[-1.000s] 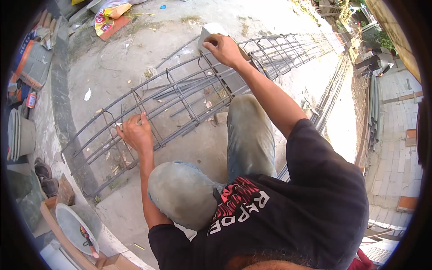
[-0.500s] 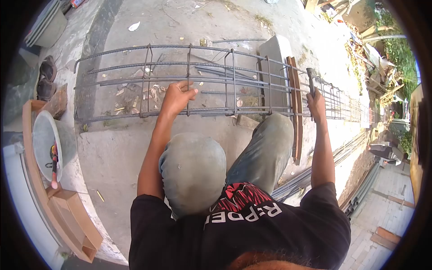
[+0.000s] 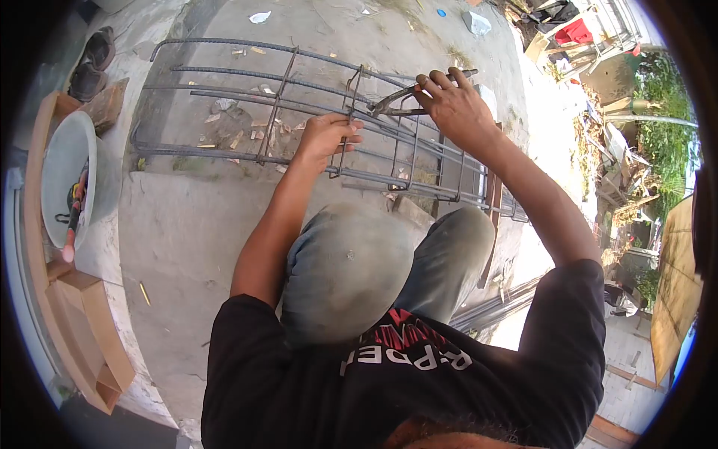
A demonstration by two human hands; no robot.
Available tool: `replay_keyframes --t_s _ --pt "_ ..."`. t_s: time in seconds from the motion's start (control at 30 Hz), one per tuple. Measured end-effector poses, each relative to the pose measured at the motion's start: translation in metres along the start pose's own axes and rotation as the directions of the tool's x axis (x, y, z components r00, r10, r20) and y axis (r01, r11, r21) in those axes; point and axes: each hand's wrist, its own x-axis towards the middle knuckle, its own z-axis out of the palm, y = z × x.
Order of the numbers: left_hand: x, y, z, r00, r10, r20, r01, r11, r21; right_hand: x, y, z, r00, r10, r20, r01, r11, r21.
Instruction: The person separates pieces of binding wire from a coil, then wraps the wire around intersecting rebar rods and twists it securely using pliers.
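Note:
A long rebar cage [image 3: 224, 71] of ribbed bars and square stirrups lies across the view. My right hand [image 3: 458, 108] grips a pair of pincers [image 3: 396, 103] by the handles, which stand somewhat apart. The jaws point left, close to where a stirrup [image 3: 354, 88] crosses a long bar. My left hand [image 3: 327, 139] is closed around that same stirrup, just below and left of the jaws; whether its fingers also pinch a thin wire is too small to tell.
A pale bucket [image 3: 63, 161] with a red-handled tool stands left, by a wooden frame [image 3: 34, 224] and shoes [image 3: 91, 67]. Under the cage's right part sits a block [image 3: 467, 176]. More rods [image 3: 508, 303] lie right of my knees. Debris [image 3: 613, 165] is piled far right.
My right hand has swung left with the pincers from the cage's right part to the stirrup. My left hand has moved slightly right and up. The view has shifted a little.

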Motion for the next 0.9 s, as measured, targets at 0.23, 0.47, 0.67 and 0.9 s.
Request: replay_keyframes --t_s 0.23,0.47,0.67,0.9 --pt "0.002 -0.004 -0.002 0.999 0.028 0.015 -0.028 0.999 -0.042 0.029 -0.007 -0.017 0.995 -0.049 0.082 0.062 0.985 -0.158" --pt "0.008 -0.007 -0.002 1.0 0.028 0.013 -0.028 0.998 -0.052 0.031 -0.017 -0.029 0.997 -0.052 0.055 0.062 0.976 -0.21" --pt "0.011 -0.012 -0.003 0.997 0.068 0.021 -0.066 0.996 -0.062 0.051 -0.012 -0.038 0.978 -0.097 0.186 0.104 0.994 -0.026" --pt "0.009 -0.009 0.0 0.998 0.058 0.009 -0.058 0.997 -0.045 0.075 0.01 -0.072 0.89 -0.156 0.428 -0.067 0.885 0.461"
